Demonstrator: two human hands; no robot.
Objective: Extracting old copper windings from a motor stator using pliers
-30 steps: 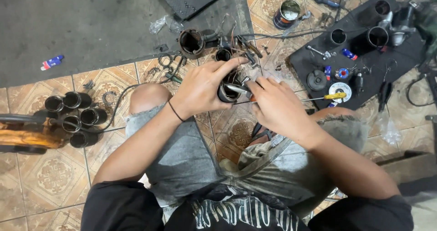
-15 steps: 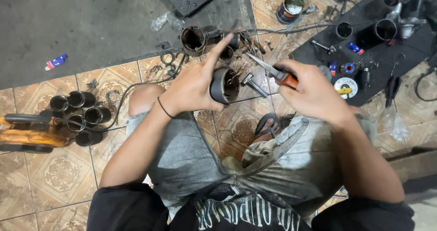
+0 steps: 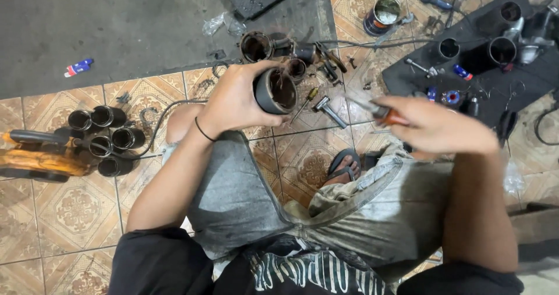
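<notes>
Left hand wrapped around short dark metal cylinder, raised above patterned tile floor, right hand closed on orange-handled tool, tool tip motion-blurred, hard to make out

Floor: brown patterned ceramic tiles, worn, dusty.
Mats: dark grey rubber mat at upper left; black mat at right.
Light: even, dim.

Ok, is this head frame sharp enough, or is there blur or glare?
Head view: the right hand and its orange-handled tool are smeared by motion blur; the left hand and the black cylinder it holds stay fairly sharp; lighting is even, with no strong glare on the tiled floor.
</notes>
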